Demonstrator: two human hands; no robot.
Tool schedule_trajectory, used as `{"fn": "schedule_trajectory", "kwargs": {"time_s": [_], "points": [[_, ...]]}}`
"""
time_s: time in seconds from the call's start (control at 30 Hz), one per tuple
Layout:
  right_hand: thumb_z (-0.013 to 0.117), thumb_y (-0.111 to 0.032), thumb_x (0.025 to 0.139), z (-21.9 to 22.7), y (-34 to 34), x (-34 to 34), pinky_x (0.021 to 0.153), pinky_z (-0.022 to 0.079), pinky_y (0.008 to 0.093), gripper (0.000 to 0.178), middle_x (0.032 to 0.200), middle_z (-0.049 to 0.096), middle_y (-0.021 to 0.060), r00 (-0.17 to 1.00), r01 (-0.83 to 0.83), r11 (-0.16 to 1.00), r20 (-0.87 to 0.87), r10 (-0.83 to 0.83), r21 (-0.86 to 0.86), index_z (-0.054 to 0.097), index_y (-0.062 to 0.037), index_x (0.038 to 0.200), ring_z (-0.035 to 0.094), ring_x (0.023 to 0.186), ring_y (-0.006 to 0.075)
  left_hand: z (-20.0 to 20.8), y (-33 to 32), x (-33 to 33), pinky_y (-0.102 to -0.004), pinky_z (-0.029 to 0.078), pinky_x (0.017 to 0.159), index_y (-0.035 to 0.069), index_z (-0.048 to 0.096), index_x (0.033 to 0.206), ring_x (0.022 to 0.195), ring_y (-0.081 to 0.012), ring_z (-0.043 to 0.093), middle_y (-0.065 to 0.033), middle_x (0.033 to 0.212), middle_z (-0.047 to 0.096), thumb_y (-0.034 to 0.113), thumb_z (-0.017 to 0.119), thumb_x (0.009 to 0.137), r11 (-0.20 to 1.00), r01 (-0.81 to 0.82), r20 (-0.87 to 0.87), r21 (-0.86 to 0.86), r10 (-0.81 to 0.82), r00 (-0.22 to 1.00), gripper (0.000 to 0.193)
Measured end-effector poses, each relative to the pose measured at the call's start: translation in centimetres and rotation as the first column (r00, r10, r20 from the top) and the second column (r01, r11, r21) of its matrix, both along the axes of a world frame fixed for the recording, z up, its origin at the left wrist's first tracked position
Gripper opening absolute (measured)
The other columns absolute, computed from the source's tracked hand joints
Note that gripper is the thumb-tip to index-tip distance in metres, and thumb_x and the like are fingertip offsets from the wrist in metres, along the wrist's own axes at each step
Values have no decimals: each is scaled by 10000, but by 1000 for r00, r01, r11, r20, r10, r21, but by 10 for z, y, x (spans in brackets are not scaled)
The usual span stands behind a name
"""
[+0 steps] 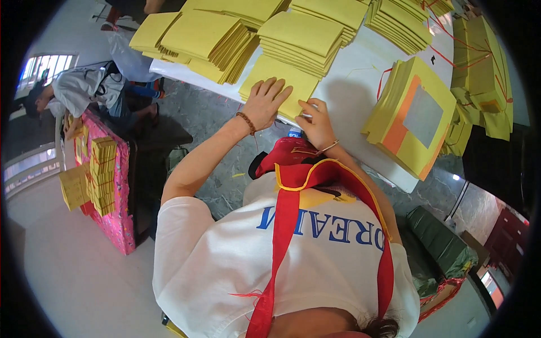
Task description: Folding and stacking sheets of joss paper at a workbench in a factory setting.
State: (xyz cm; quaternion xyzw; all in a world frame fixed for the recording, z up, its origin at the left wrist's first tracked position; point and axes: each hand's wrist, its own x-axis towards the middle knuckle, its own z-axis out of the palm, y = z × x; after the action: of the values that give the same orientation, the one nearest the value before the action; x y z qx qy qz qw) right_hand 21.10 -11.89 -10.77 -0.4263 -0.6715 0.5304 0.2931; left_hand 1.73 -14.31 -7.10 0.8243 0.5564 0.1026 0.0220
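My left hand (262, 105) lies on a yellow paper packet (287, 76) at the table's near edge, its fingers stretched out flat across the paper. A beaded bracelet is on that wrist. My right hand (318, 124) is at the packet's near right corner, fingers bent, with thumb and forefinger closed on its edge. Directly beyond the packet rises a stack of yellow paper packets (301, 42), overlapping its far part. Another fanned stack (217, 42) stands to the left.
On the white table (344, 93), a thick yellow bundle (411, 118) with an orange and grey top stands right of my hands. Red-tied bundles (479, 62) are farther right. At left, a person (84, 90) bends over a pink-covered table (115, 225) holding yellow bundles. A red apron covers my front.
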Motion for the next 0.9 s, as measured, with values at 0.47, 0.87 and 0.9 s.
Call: {"fn": "schedule_trajectory", "kwargs": {"time_s": [0.47,0.87,0.9], "points": [[585,-139,855,79,-7,39,869,452,302,424,1173,476,134,964,-131,956,-260,61,-263,474,-32,1249,514,1048,201,5,2,-14,-482,256,1014,65,338,1345,1237,-344,318,-167,1335,349,117,627,599,995,37,-31,-94,-40,999,802],[527,8,829,206,9,187,945,380,305,428,1197,530,89,949,301,950,-122,-291,78,477,-32,1252,492,1130,183,69,21,-2,-445,330,970,39,344,1324,1231,-348,340,-170,1354,335,214,730,621,962,64,-209,-267,-122,970,821],[527,8,829,209,11,199,945,380,305,428,1197,530,89,950,296,952,-122,-286,77,477,-32,1252,492,1130,183,74,20,-3,-445,327,978,40,336,1331,1242,-360,323,-171,1370,318,231,733,628,954,72,-164,-292,-124,979,830]]}}
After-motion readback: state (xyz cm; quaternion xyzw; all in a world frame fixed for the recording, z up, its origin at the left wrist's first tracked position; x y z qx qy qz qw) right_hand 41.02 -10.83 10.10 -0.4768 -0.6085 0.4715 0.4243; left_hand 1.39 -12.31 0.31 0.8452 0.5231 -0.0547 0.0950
